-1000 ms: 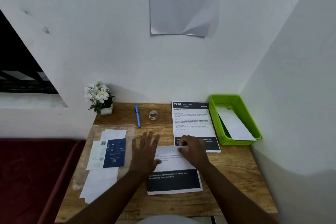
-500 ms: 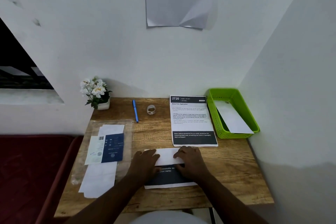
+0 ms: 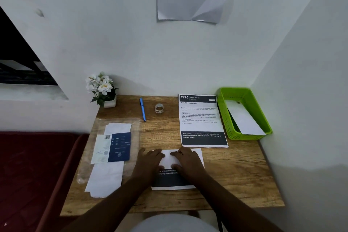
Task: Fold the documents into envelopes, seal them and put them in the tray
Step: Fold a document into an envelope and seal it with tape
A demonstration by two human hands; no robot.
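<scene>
A printed document (image 3: 170, 181) lies near the desk's front edge, its top part folded down over its dark footer. My left hand (image 3: 150, 162) and my right hand (image 3: 185, 161) both press flat on the white folded flap. A second, unfolded document (image 3: 200, 118) lies just behind. A green tray (image 3: 224, 111) at the back right holds one white envelope (image 3: 243, 120). Blank white envelopes (image 3: 106, 178) lie in a clear plastic sleeve at the left.
A dark blue card and a white label (image 3: 119, 147) lie on the sleeve. A blue pen (image 3: 142, 109), a tape roll (image 3: 159, 108) and a flower pot (image 3: 107, 96) stand along the back. White walls close in behind and at the right.
The document's top part has been folded down toward me. Both hands have drawn closer together on the flap.
</scene>
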